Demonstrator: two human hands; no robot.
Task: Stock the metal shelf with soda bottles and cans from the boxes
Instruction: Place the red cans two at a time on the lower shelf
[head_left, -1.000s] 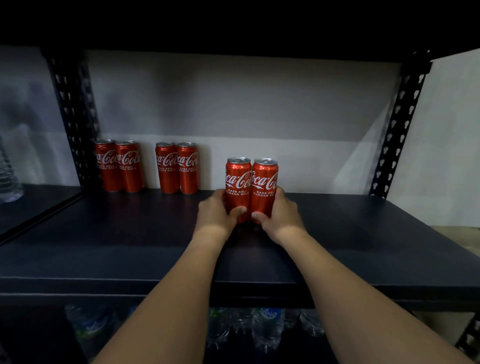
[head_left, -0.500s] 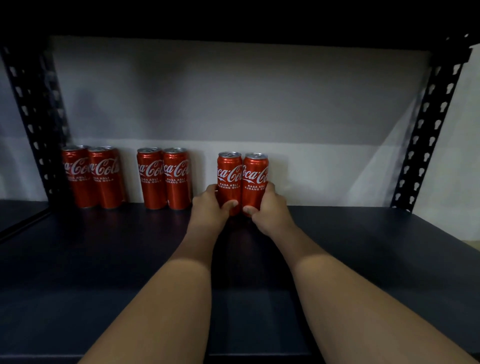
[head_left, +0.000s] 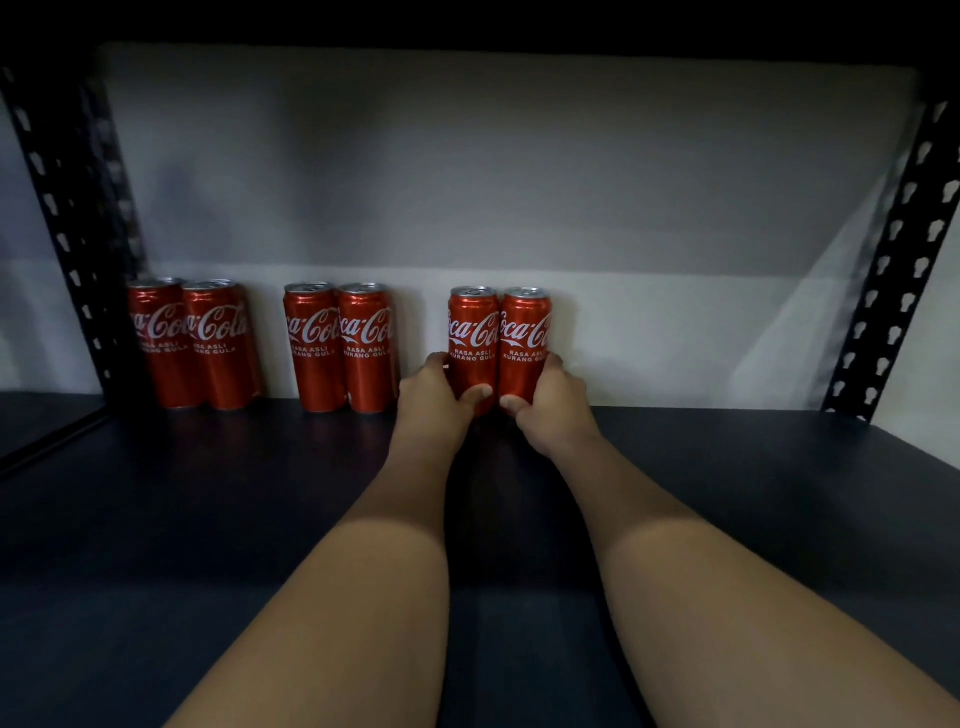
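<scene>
Head view: at frame centre, two red Coca-Cola cans stand upright and touching at the back of the dark metal shelf (head_left: 727, 493), tops up. The left hand (head_left: 434, 387) clamps its fingers round the left can (head_left: 471, 332); the right hand (head_left: 556, 395) clamps the right can (head_left: 523, 332). Two more upright pairs (head_left: 337, 345) (head_left: 195, 343) stand at left.

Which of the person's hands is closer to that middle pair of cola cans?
Left. The left hand grips a can just right of the middle pair of cans, almost beside it. The right hand grips the next can over, farther right on the shelf.
</scene>
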